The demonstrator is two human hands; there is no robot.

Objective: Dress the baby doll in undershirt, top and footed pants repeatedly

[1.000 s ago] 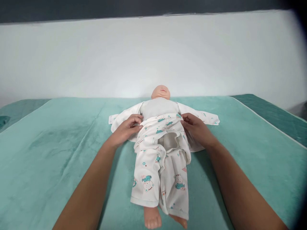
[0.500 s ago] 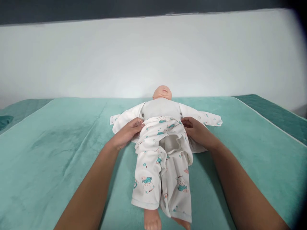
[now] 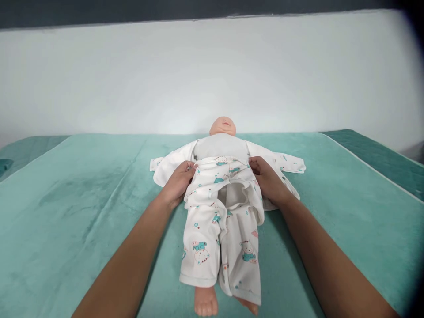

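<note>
A baby doll (image 3: 222, 126) lies on its back, head away from me and feet toward me. White pants (image 3: 202, 229) printed with cartoon animals cover its legs and reach up to its waist, with an open gap at the crotch. My left hand (image 3: 180, 180) is closed on the waistband's left side, thumb on top. On the opposite side, my right hand (image 3: 266, 177) pinches the waistband, its fingertips partly hidden. Under the doll, a white printed jacket (image 3: 177, 161) is spread open with both sleeves stretched outward. The torso (image 3: 221, 146) is plain whitish.
Beneath the doll is a teal plush cover (image 3: 82, 198) with a long crease on the left. Darker green bedding (image 3: 380, 154) shows at the right edge. A white wall (image 3: 212, 70) rises behind the head.
Both hands stay at the waistband, shifting slightly. The left wrist has turned inward. More of the jacket's right-hand flap now shows beside my right hand.
</note>
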